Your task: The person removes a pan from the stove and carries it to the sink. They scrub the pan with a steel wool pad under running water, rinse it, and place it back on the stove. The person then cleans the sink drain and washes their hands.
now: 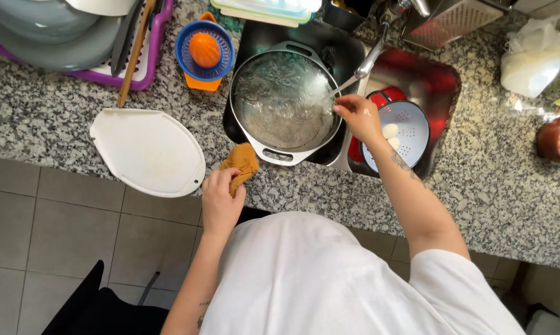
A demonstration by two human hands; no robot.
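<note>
Wide steel pan (284, 99) of water is being tended: right hand (359, 116) gripping a metal utensil (362, 67), left hand (221, 197) clutching an orange cloth (241, 162); steady lifting is judged necessary next.

board (146, 149) left of pan (284, 99) — colander (407, 127) right
</note>
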